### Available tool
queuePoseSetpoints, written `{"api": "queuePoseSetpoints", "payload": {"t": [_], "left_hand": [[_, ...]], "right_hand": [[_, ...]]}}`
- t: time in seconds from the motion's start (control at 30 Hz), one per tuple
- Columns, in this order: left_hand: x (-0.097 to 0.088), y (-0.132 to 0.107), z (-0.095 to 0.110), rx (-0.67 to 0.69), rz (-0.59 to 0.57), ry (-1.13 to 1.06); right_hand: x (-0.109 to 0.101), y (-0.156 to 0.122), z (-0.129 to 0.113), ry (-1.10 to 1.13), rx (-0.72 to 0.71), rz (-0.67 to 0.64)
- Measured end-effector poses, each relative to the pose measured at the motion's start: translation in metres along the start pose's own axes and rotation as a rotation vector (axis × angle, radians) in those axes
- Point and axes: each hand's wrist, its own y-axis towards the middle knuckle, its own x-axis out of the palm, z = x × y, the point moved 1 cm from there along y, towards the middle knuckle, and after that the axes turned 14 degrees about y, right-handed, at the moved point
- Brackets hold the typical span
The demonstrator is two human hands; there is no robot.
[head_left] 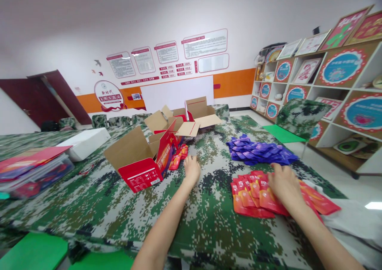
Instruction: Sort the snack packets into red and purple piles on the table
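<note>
My left hand [191, 169] rests palm down on the camouflage tablecloth [125, 210], close to a few red packets [178, 157] spilling from an open red carton [142, 164] lying on its side. It holds nothing that I can see. My right hand [284, 185] lies flat on a spread of red and orange packets [253, 196], pressing on them with fingers together. A heap of purple packets [258, 150] sits just beyond that spread.
More open cartons [191, 116] stand at the table's far end. A white box [85, 141] and a stack of red folders in a plastic bin [31, 170] lie at left. Shelves with framed pictures [325, 87] line the right wall. Green stools [38, 252] stand below.
</note>
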Motion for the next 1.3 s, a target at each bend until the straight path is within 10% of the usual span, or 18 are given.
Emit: {"api": "queuePoseSetpoints", "payload": {"t": [0.2, 0.5, 1.1, 1.3], "left_hand": [[0.025, 0.029, -0.024, -0.079, -0.158, 0.38], [0.049, 0.028, -0.026, -0.025, -0.064, 0.576], [0.019, -0.058, 0.058, 0.382, -0.057, 0.399], [0.021, -0.04, 0.049, 0.039, 0.046, 0.197]], "right_hand": [[-0.006, -0.012, -0.008, 0.125, -0.046, -0.021], [-0.01, -0.023, -0.011, 0.298, -0.059, -0.087], [-0.017, -0.04, -0.017, 0.517, -0.073, -0.18], [-0.022, -0.043, -0.022, 0.576, -0.066, -0.185]]}}
